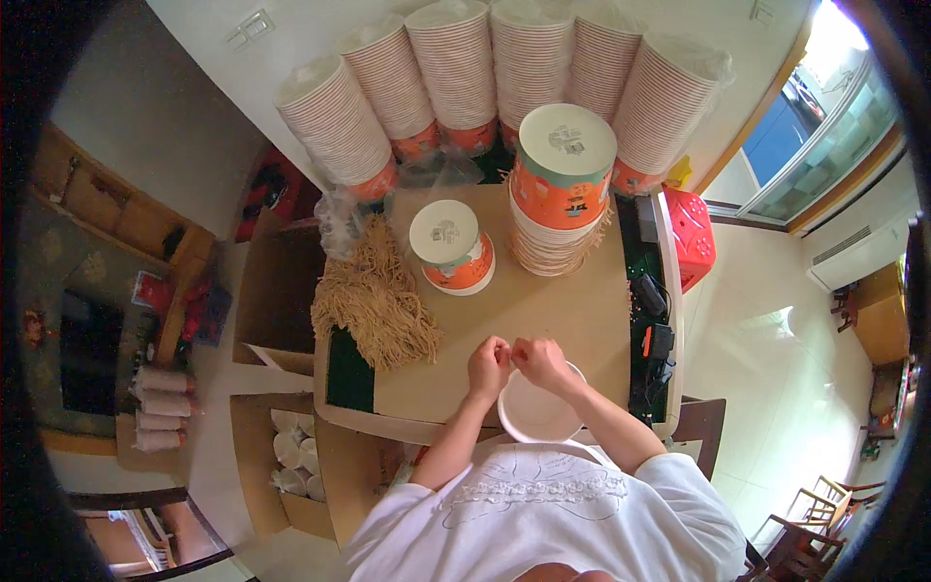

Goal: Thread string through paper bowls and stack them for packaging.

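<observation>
My left hand (489,368) and my right hand (543,363) meet close together at the far rim of a white paper bucket (536,412). The bucket stands near the front edge of the table, its open mouth facing up. Fingers of both hands are pinched; whatever they hold is too small to make out. Beyond them, an orange and green paper bucket (453,247) sits upside down on a cardboard sheet (485,320). To its left lies a loose heap of tan cords (373,301). A taller stack of upturned buckets (562,194) stands at the right, with tan strands along its side.
Several tall bucket stacks in clear plastic (451,73) line the wall behind the table. A black power adapter (658,341) and cables lie along the right edge. A red stool (689,238) stands beyond it. Below left, an open carton (291,466) holds white cups or buckets.
</observation>
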The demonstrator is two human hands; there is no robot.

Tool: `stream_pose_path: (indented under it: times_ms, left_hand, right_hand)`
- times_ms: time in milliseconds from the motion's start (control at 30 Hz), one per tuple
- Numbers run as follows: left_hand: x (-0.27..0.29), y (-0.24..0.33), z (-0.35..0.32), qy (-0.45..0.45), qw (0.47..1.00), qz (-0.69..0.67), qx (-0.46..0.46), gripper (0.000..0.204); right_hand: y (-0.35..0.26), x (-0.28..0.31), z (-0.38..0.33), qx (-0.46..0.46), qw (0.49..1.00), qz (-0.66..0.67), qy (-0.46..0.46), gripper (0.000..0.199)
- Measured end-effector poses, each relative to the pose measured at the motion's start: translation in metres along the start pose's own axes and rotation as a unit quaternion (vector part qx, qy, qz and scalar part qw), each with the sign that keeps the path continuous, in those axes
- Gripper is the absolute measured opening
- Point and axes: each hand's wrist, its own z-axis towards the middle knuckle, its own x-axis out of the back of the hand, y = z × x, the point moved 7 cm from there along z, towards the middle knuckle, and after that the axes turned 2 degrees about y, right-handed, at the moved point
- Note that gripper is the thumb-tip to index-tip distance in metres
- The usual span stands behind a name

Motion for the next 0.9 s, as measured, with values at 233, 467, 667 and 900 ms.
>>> stream_pose_path:
  times_ms: [233, 467, 667, 900]
  left_hand:
    - [-0.009, -0.015, 0.006, -0.021, 0.998, -0.04, 0.045, 0.006]
    - [-0.006, -0.021, 0.011, -0.07, 0.988, -0.112, 0.082, 0.006]
    - [-0.003, -0.017, 0.01, -0.059, 0.991, -0.099, 0.073, 0.006]
    - [0.0, -0.009, 0.018, -0.057, 0.991, -0.106, 0.062, 0.006]
  right_hand:
    - [0.008, 0.003, 0.0, -0.028, 0.999, 0.034, 0.004, 0.012]
    - [0.011, 0.005, -0.002, -0.063, 0.995, 0.08, 0.001, 0.012]
    - [0.003, 0.009, 0.0, -0.04, 0.995, 0.094, -0.009, 0.011]
    - [0.018, -0.004, 0.008, -0.072, 0.98, 0.176, -0.063, 0.015]
